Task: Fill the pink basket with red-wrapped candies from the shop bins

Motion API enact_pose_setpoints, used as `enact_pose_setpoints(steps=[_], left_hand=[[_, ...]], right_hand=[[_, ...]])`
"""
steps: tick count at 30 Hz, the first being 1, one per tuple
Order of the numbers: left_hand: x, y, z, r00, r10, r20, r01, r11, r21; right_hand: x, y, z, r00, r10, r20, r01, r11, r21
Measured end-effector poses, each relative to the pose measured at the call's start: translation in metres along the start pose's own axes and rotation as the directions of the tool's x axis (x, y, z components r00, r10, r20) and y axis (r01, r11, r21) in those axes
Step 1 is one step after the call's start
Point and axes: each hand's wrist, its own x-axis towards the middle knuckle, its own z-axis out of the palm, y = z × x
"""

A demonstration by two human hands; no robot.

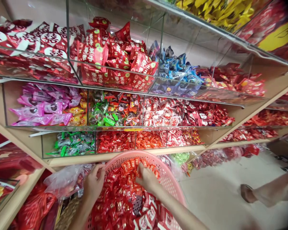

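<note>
A pink perforated basket full of red and orange wrapped candies is at the bottom centre. My left hand is at the basket's left rim, its fingers curled at the edge; the rim is what it grips. Inside the basket, my right hand reaches into the orange-red packets near the far side. Its fingers are bent down against them, and their tips are partly hidden, so what they hold cannot be made out.
Shelves with clear dividers hold purple packets, green packets, large red packets and blue packets. Plastic bags lie left of the basket. Another person's leg is on the tiled floor at the right.
</note>
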Motion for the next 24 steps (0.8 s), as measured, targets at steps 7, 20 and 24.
enact_pose_setpoints(steps=[7,20,24], left_hand=[[0.0,-0.002,0.001,1.0,0.002,0.005,-0.002,1.0,-0.014],[-0.001,0.003,-0.001,1.0,-0.011,0.009,0.011,0.999,-0.036],[-0.001,0.003,-0.001,1.0,-0.015,0.01,0.016,0.999,-0.041]], right_hand=[[-0.005,-0.029,0.009,0.998,-0.067,0.02,0.069,0.992,-0.107],[0.004,-0.054,0.04,0.998,0.047,0.04,-0.039,0.983,-0.178],[0.007,-0.043,0.045,1.0,0.022,-0.001,-0.022,0.985,-0.171]])
